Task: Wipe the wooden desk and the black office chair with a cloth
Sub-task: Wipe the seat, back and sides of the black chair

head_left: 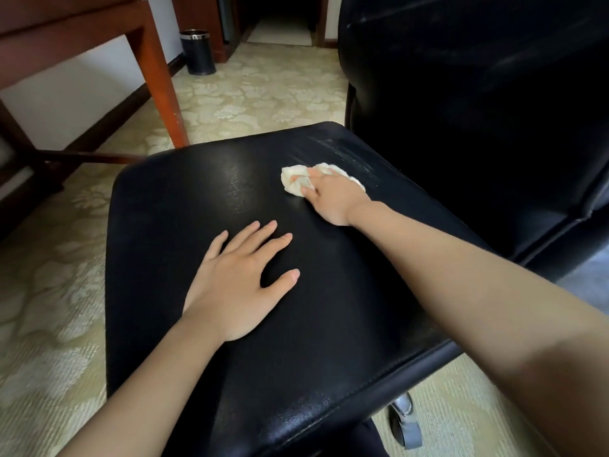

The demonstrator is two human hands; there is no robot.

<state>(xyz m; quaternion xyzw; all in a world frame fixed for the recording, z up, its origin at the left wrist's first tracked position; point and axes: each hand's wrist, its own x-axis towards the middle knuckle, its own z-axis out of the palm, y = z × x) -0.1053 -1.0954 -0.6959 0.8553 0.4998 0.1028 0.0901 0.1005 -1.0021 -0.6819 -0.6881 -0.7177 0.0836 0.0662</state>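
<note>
Right of centre in the frame, presses a bunched white cloth onto the seat of the black office chair with the right grip, fingers curled over the wad and holding it. Steadies the same seat at lower centre with the left grip, laid flat, fingers spread, holding nothing. Shows faint wipe streaks just beyond the cloth, toward the backrest at upper right. Reads as the chair step, seat part, under way; cannot vouch for a wiped wooden bench at upper left, with only leg and underside in view. Calls next, most likely, for drawing the cloth across the seat toward the lower left with even pressure, lifting the left grip out of the path first, then going on to the backrest.
</note>
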